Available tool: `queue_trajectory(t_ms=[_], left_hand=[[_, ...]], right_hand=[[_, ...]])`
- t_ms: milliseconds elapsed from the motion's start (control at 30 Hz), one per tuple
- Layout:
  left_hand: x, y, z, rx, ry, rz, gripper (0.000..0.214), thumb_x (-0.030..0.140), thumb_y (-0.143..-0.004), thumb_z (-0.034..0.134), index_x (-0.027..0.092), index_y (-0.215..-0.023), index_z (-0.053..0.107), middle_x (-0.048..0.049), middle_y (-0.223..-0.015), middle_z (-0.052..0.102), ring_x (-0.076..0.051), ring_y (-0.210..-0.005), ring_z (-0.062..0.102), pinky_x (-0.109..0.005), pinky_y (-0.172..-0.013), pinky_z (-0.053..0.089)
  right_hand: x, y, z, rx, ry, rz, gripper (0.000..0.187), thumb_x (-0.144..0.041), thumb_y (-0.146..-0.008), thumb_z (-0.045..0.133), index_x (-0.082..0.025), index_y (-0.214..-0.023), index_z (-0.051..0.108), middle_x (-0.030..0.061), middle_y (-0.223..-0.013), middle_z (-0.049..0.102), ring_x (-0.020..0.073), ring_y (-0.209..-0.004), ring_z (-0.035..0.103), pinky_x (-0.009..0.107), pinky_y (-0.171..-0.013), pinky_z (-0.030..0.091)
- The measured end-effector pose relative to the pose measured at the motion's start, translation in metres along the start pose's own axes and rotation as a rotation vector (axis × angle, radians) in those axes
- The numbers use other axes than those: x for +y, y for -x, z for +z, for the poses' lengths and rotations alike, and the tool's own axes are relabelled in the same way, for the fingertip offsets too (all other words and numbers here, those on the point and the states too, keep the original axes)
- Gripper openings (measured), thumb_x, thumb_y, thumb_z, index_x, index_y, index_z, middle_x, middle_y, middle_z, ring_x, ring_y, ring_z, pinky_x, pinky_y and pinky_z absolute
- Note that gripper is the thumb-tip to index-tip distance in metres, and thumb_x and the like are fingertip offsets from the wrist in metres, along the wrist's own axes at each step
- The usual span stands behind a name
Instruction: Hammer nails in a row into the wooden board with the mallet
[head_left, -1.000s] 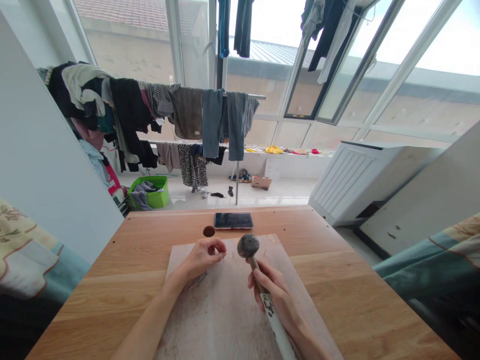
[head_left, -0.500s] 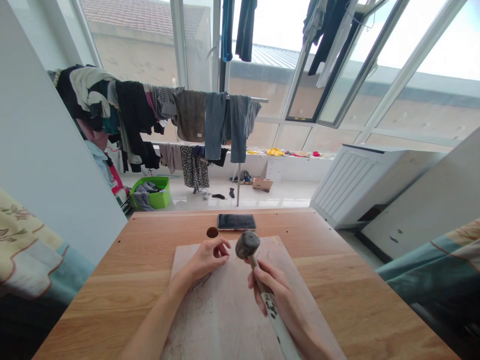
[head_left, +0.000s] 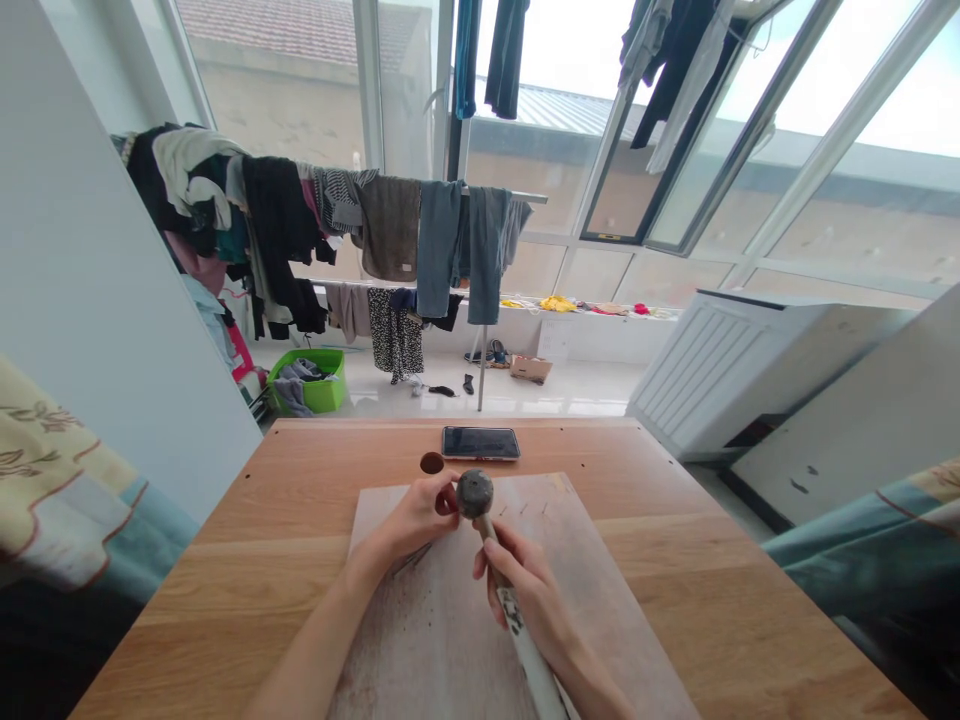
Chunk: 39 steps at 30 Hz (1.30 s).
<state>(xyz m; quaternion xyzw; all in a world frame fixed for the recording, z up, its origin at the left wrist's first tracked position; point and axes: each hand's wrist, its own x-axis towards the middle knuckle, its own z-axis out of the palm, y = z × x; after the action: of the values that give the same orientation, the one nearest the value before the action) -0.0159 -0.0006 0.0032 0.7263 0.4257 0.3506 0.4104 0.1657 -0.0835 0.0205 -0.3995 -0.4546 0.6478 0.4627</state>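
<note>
My right hand (head_left: 520, 572) is closed round the pale, worn handle of a hammer (head_left: 475, 493) with a dark, rounded head. The hammer head is raised over the wooden board (head_left: 442, 640), right beside the fingertips of my left hand (head_left: 426, 510). Thumb and fingers of that hand are pinched together low over the board; whatever is between them is hidden by the hammer head. A short row of thin nails (head_left: 523, 508) stands in the board to the right of the hammer head. Several loose nails (head_left: 411, 560) lie on the board beside my left wrist.
The board lies on a wooden table (head_left: 247, 560). A phone (head_left: 480, 443) lies beyond the board, near a round hole (head_left: 432, 463) in the tabletop. Past the table are a green basket (head_left: 322, 390), a laundry-laden drying rack (head_left: 525, 197) and a white cabinet-like unit (head_left: 697, 365).
The hammer has shifted left, toward my left fingertips, and its head now covers part of them. My left hand stays pinched in nearly the same spot. The whole view has shifted slightly.
</note>
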Motion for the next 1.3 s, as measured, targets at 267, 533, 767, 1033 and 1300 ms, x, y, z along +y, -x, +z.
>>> queue_trajectory(t_ms=[267, 533, 767, 1033, 1300], left_hand=[[0.032, 0.019, -0.028, -0.168, -0.238, -0.092, 0.039, 0.023, -0.075, 0.068, 0.02, -0.113, 0.063, -0.0045, -0.104, 0.065, -0.019, -0.087, 0.063, -0.029, -0.077, 0.05], [0.058, 0.067, -0.006, -0.327, -0.767, -0.172, 0.034, 0.004, -0.072, 0.049, 0.02, -0.099, 0.062, -0.0091, -0.097, 0.07, -0.027, -0.09, 0.069, -0.033, -0.074, 0.048], [0.072, 0.073, 0.014, -0.391, -0.833, -0.005, 0.036, 0.0, -0.073, 0.047, 0.018, -0.098, 0.067, -0.0107, -0.092, 0.071, -0.027, -0.085, 0.069, -0.035, -0.076, 0.049], [0.042, 0.049, -0.014, -0.033, -0.245, 0.047, 0.016, 0.01, -0.077, 0.054, 0.019, -0.083, 0.066, -0.0021, -0.086, 0.067, -0.015, -0.079, 0.064, -0.025, -0.075, 0.05], [0.007, 0.037, -0.009, 0.214, -0.094, -0.096, 0.017, 0.03, -0.085, 0.058, 0.017, -0.084, 0.068, 0.0, -0.074, 0.068, -0.013, -0.061, 0.056, -0.023, -0.06, 0.045]], right_hand=[[0.0, 0.004, -0.004, 0.039, -0.023, -0.034, 0.048, -0.057, -0.087, 0.068, -0.015, -0.111, 0.067, -0.0017, -0.071, 0.064, 0.0045, -0.031, 0.048, 0.016, -0.029, 0.029], [-0.003, 0.007, -0.005, 0.044, -0.048, -0.047, 0.038, -0.053, -0.088, 0.069, -0.017, -0.1, 0.067, -0.0024, -0.07, 0.064, 0.0035, -0.031, 0.048, 0.015, -0.03, 0.031], [-0.003, 0.007, -0.004, 0.028, -0.044, -0.059, 0.038, -0.054, -0.087, 0.07, -0.016, -0.086, 0.064, -0.0036, -0.065, 0.061, 0.003, -0.03, 0.046, 0.014, -0.029, 0.029], [-0.004, 0.006, -0.006, 0.072, -0.052, -0.053, 0.043, -0.056, -0.086, 0.069, -0.016, -0.103, 0.067, -0.0024, -0.07, 0.065, 0.004, -0.031, 0.048, 0.015, -0.029, 0.032], [-0.002, 0.006, -0.006, 0.076, -0.048, -0.049, 0.041, -0.054, -0.087, 0.069, -0.016, -0.102, 0.066, -0.0028, -0.07, 0.063, 0.0038, -0.031, 0.048, 0.015, -0.029, 0.031]])
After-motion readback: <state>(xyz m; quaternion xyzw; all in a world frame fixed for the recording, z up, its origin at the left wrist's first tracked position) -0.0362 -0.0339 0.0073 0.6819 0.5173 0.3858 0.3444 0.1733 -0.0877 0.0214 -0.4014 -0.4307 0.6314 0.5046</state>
